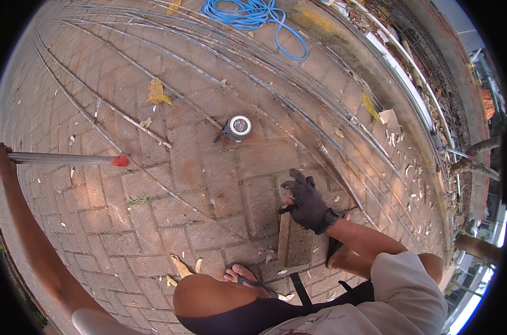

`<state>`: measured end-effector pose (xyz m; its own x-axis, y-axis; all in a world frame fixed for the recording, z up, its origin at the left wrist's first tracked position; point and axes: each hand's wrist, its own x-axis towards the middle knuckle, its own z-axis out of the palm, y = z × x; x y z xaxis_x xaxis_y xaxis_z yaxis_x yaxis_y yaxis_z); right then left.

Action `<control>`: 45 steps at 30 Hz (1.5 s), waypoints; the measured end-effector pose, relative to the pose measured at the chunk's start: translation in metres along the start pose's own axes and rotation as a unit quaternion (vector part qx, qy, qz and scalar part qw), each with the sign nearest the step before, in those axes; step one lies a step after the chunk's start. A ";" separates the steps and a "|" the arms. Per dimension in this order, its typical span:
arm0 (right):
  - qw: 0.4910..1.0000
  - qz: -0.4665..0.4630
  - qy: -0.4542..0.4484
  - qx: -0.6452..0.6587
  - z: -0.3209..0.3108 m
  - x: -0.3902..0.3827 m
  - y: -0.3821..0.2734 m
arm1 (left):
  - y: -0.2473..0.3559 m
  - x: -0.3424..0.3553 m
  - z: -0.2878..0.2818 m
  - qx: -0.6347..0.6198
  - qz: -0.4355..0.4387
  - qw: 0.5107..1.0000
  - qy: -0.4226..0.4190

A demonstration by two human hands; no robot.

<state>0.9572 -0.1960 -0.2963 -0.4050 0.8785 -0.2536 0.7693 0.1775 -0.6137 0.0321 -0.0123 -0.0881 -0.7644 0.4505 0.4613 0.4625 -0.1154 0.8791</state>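
Note:
At the far left, my bare left hand (1,159) is closed around the end of a long grey metal bar (69,158). The bar points right and has a red tip (120,161). My right hand (308,205), in a dark glove with bare fingertips showing, hovers over or beside a brown rectangular block (295,243). Its fingers are loosely bent and apart, with nothing visible in them. A round black and white tape measure (238,127) lies on the brick paving (231,190) ahead of that hand.
Several long thin rusty metal rods (264,86) run across the paving. A coiled blue hose (239,14) lies at the top. Along the right, a kerb (320,22) borders white pipes (401,67) and debris. Dry leaves (157,92) are scattered about. My sandalled foot (245,276) is below.

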 end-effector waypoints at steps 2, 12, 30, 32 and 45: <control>0.971 0.047 0.091 -0.218 -0.037 0.032 0.051 | 0.018 -0.016 -0.010 0.006 -0.006 0.998 0.069; 0.953 0.142 -0.170 -0.207 -0.085 0.021 0.173 | 0.105 -0.132 0.012 -0.001 0.000 0.990 0.139; 0.899 0.330 -0.282 0.054 -0.293 0.035 -0.289 | 0.152 -0.177 0.000 0.006 -0.331 0.931 0.153; 0.886 0.348 -0.299 0.072 -0.277 0.049 -0.343 | 0.153 -0.178 0.001 0.000 -0.339 0.925 0.171; 0.827 0.347 -0.410 0.168 -0.120 0.218 -0.459 | 0.163 -0.192 0.032 0.044 -0.318 0.935 0.153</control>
<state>0.5750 -0.0326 0.0198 -0.2282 0.0969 -0.9688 0.8319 -0.4975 -0.2458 0.2687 -0.0893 -0.0372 -0.9838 0.1273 -0.1259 -0.1037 0.1679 0.9803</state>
